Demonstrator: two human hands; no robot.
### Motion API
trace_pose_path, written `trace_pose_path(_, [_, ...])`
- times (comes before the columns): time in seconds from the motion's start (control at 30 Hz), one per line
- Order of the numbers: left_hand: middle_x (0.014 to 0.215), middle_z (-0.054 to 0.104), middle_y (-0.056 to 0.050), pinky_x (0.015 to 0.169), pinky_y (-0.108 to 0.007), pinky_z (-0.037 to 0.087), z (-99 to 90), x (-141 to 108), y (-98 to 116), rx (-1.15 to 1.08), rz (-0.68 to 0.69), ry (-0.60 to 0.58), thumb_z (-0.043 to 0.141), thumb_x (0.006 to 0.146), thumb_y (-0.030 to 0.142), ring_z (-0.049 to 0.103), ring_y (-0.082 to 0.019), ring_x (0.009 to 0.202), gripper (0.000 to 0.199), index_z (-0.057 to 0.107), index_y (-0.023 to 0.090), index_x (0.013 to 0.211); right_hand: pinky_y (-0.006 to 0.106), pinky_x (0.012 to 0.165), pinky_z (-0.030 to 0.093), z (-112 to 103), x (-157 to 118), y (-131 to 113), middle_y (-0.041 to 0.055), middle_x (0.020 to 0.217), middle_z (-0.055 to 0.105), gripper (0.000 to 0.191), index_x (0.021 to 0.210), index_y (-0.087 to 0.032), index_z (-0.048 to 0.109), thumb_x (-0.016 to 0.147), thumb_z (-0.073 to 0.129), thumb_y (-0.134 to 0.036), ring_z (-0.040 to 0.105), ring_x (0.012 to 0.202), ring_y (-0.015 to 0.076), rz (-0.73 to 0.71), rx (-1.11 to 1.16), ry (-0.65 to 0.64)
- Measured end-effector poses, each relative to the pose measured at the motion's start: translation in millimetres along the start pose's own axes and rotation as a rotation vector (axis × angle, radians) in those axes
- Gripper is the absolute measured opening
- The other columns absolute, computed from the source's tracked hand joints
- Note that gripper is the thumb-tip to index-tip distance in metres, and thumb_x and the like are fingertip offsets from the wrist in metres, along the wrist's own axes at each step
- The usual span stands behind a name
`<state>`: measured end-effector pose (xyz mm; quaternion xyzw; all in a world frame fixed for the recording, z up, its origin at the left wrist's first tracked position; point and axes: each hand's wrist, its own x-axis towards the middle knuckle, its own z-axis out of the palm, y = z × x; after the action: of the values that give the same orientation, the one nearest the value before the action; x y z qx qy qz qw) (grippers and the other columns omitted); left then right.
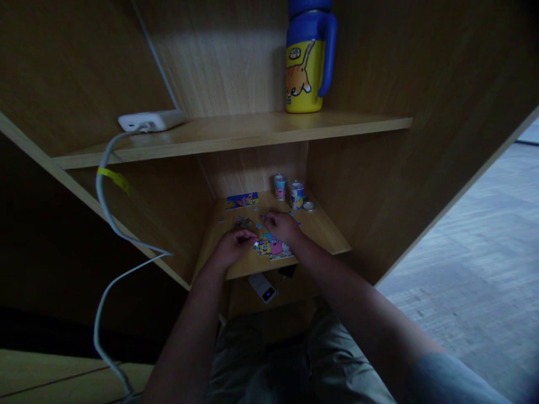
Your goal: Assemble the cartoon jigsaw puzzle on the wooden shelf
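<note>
The puzzle (274, 248) lies just right of the left hand (233, 247); the right hand (283, 226) is at its far edge. Fingers curl, but I can't tell if either grip holds anything.

Smooth wooden shelf (322, 233), card puzzle (277, 247), metal lid (309, 206), cloth trousers (339, 359)

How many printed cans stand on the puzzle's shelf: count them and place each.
2: the pink-and-teal can farther back, and the blue-and-white can to its right, slightly nearer. Another could be hidden behind them.
</note>
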<state>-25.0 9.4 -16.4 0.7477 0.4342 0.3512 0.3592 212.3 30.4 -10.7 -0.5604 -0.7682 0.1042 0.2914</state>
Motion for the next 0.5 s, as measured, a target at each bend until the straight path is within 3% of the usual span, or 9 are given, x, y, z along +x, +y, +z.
trace_pose_path(0.5, [0.098,0.087,-0.006,0.09,-0.038,0.062,0.0,2.5,-5.9,0.08,0.085,-0.027,0.079,0.094,0.049,0.08,-0.026,0.095,0.026,0.086,0.024,0.097,0.029,0.068,0.035,6.0,2.0,4.5,0.0032,0.086,0.079,0.027,0.098,-0.022,0.077,0.114,0.059,-0.032,0.068,0.078,0.0179,-0.006,0.012,0.024])
